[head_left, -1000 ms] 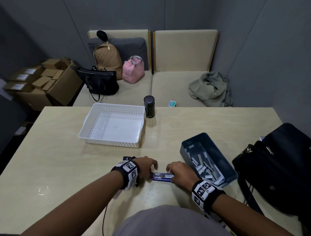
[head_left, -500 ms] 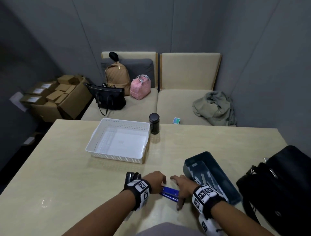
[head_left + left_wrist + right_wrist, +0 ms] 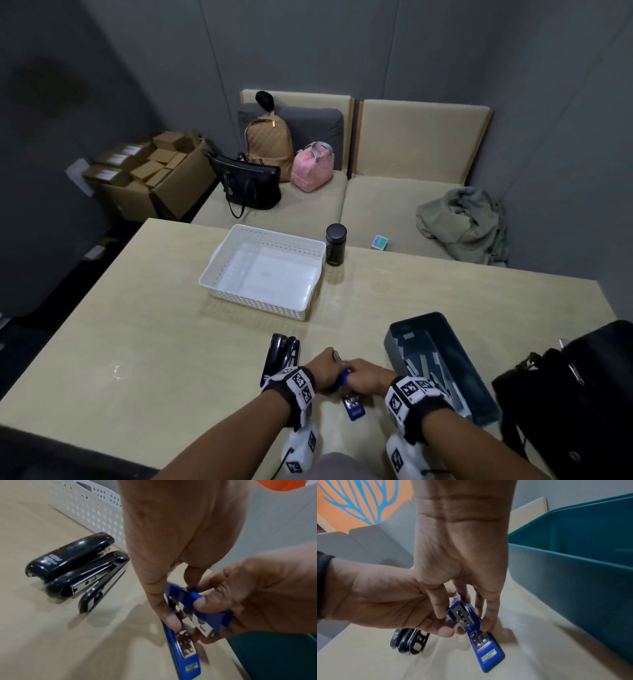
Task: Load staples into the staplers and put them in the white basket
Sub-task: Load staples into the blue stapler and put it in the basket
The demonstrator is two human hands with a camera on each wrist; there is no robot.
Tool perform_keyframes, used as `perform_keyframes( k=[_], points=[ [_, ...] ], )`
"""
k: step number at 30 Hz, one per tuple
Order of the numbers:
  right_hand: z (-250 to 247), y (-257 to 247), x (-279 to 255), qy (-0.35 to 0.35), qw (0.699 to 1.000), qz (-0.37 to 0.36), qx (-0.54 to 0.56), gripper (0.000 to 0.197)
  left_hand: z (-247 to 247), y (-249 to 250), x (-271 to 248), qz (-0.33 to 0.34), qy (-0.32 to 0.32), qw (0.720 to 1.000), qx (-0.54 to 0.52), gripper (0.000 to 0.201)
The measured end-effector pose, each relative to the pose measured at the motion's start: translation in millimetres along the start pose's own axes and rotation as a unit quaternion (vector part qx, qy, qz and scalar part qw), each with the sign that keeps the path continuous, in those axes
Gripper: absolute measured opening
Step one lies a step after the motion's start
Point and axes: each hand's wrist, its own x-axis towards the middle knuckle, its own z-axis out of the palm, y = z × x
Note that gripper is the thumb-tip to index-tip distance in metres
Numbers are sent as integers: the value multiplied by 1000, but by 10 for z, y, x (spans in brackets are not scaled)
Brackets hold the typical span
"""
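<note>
We see the blue stapler [image 3: 351,402] low on the bench [image 3: 144,342], close to the near edge, its base flat on the wood and its top arm swung up and apart from the base. The metal plate and a small label show on the base in both wrist views; whether staples sit inside we cannot tell.

Our left hand [image 3: 164,536] comes down from above with its fingers [image 3: 169,620] curled onto the base and the raised arm. Our right hand [image 3: 462,563] meets it from the other side, fingers [image 3: 488,616] bent around the lifted top arm, thumb pressing its side. Both hands pinch the stapler; neither is spread.

Just left of the hands lie two black staplers [image 3: 75,569], side by side and touching, one of them hinged open. Between them and the blue stapler runs a narrow strip of bare wood.

Just right of the hands stands the teal bin [image 3: 442,363], with strips of staples [image 3: 424,366] lying in it; its near wall stands close beside our right wrist. Beyond it a black bag [image 3: 575,394] fills the right edge of the bench.

The white basket [image 3: 263,270] sits farther back, nothing in it, with open wood between it and the staplers. A dark bottle [image 3: 335,245] stands at its right corner, near the far edge. To the left the bench runs wide and bare to its edge.
</note>
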Motion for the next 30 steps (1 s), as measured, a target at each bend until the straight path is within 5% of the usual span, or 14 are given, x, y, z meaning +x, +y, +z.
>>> perform_keyframes(
  k=[3,7,11,14,18,22,26,30],
  points=[
    [-78,-114,3,28,996,-17,81,25,-107,145,-110,25,9,1000,-5,35],
    [-60,-260,79,50,987,-16,153,58,-217,181,-78,54,41,998,-19,66],
    [-96,-459,123,87,980,-59,168,70,-342,185,-116,87,35,989,-114,80],
    [-261,-626,156,129,961,-73,233,65,-565,278,-34,134,51,975,-167,74],
    [-484,-1026,216,131,886,-150,419,37,-1055,524,39,115,60,948,-290,42],
    [-634,-1399,456,100,847,-188,487,25,-1441,762,85,115,63,974,-183,41],
    [-816,-1627,690,96,870,-178,450,21,-1770,836,292,104,15,977,-188,53],
    [-1027,-1774,857,95,977,-103,159,24,-2025,814,602,82,79,986,-124,51]
  ],
)
